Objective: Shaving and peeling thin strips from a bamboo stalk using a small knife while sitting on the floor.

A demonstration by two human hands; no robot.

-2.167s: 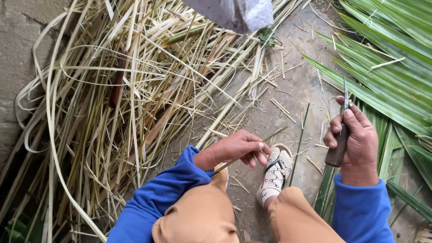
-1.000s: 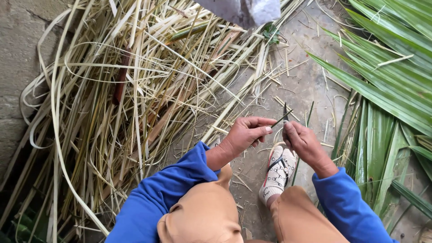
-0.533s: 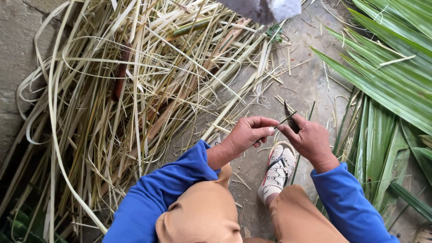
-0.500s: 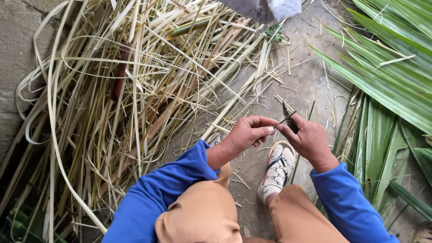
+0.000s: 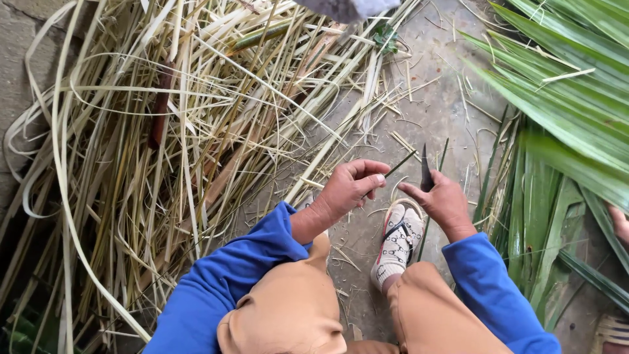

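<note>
Above the white sandal [image 5: 398, 244]: left hand [image 5: 348, 189] pinches thin green leaf strip [image 5: 400, 164]; right hand [image 5: 443, 202] at 3 o'clock grips dark knife blade [image 5: 426, 174].

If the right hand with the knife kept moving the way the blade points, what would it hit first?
The right hand holds the knife blade pointing up the picture. Straight ahead lies bare concrete ground with a few loose straw bits; nothing bigger seems to stand in that line, though depth is hard to judge.

Blue sleeves [image 5: 242, 275], tan trousers [image 5: 288, 314], white patterned shoe [image 5: 398, 244] — straw-yellow strips [image 5: 164, 144], green fronds [image 5: 563, 98].
</note>
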